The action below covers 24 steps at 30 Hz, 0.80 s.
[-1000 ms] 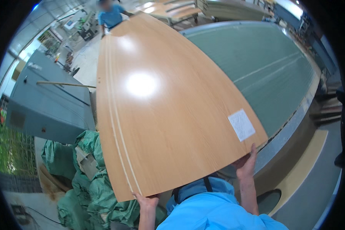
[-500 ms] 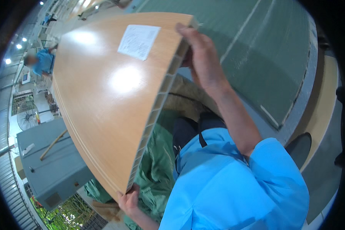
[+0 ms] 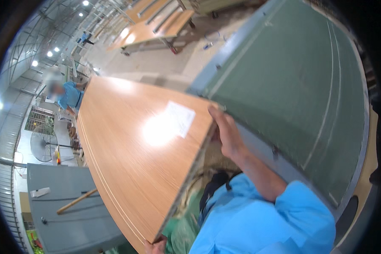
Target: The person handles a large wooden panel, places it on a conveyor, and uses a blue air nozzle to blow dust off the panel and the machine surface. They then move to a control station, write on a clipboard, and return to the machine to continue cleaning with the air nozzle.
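panel [image 3: 135,156] swung flatter since earlier frame, label now mid-frame. right hand [image 3: 226,135] fingers clamped on upper edge, left hand [image 3: 154,245] gripping lower corner. slip risk: wide board, thin grips.

A woodworking factory hall is shown: a high roof of metal trusses [image 3: 51,38] hung with bright lamps [image 3: 34,63] is seen over a bare concrete floor [image 3: 165,63]. Long wood panels are stacked on low trolleys [image 3: 156,29], a large green machine table [image 3: 292,84] and a grey metal cabinet [image 3: 67,211] are set nearby, and a pedestal fan [image 3: 42,146] is placed by the wall
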{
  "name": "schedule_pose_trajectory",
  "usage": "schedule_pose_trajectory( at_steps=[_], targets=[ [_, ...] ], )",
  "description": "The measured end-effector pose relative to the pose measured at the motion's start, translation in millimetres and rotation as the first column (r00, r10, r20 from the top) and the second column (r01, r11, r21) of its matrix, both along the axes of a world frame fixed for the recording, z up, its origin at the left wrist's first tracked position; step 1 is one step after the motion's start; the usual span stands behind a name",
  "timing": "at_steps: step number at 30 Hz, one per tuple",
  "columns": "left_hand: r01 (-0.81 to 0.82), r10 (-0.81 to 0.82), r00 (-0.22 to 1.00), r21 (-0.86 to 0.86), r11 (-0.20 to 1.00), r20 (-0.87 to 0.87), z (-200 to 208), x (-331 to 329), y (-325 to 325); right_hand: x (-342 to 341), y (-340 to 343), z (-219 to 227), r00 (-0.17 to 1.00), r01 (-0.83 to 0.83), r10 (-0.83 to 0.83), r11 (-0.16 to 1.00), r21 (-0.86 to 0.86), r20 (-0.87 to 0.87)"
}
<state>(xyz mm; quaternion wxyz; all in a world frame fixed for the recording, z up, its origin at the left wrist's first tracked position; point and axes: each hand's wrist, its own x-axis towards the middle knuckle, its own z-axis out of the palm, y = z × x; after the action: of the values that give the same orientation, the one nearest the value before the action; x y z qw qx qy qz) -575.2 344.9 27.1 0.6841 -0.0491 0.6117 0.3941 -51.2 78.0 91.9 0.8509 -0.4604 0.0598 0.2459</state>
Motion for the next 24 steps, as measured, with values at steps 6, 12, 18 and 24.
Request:
schedule_pose_trajectory(
  at_steps=[6,12,18,24],
  targets=[
    [0.357,-0.347,0.918,0.021,0.934,-0.192,-132.3,53.6,104.2,89.2,109.6,-53.1,1.000,0.007,-0.009,0.996,-0.093,-0.023],
    [0.351,-0.327,0.923,0.093,0.932,-0.206,-117.7,199.6,138.4,193.8,220.8,-82.3,1.000,-0.027,0.026,0.996,-0.082,-0.007],
    [0.289,-0.281,0.930,-0.002,0.957,-0.235,-90.4,320.3,218.2,306.0,327.2,-114.8,0.989,-0.129,0.118,0.984,-0.124,-0.092],
    [0.243,-0.241,0.944,-0.021,0.970,-0.227,-103.7,443.3,294.7,400.9,415.8,-135.0,0.974,-0.162,0.141,0.980,-0.112,-0.180]
  ],
)
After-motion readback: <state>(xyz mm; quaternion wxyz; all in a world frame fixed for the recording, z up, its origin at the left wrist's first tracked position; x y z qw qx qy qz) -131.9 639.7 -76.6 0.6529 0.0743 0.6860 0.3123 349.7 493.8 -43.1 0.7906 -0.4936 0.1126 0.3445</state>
